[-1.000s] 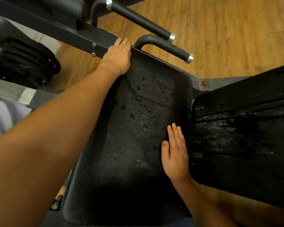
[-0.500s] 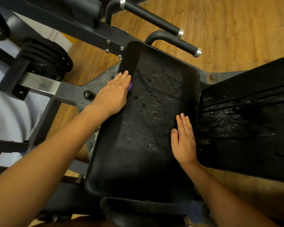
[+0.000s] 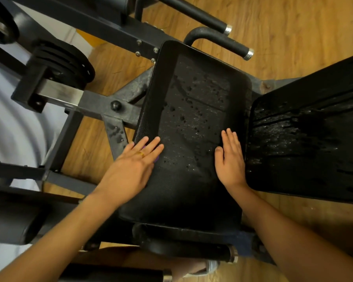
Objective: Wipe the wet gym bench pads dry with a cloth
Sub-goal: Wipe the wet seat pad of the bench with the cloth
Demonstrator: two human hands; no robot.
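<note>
Across the middle of my view runs the long black textured seat pad (image 3: 192, 190), its long axis going from near to far, with water droplets (image 3: 192, 110) beading its centre and far half. Just beside it on the right lies the second black bench pad (image 3: 306, 139), which looks wetter, with a streaked film of water. A grey steel frame (image 3: 94, 100) crosses on the left.

My left hand (image 3: 130, 169) lies flat on the seat pad's left edge, fingers straight and slightly spread, pressing down on a small purple cloth (image 3: 156, 158), of which only a sliver shows beneath them. My right hand (image 3: 230, 161) rests flat on the pad's right side, fingers straight and together, holding nothing.

As I judge it, the unwiped droplets lie to the right and far of the left fingers, so the next stroke belongs to the left hand, run along the pad's length.
</note>
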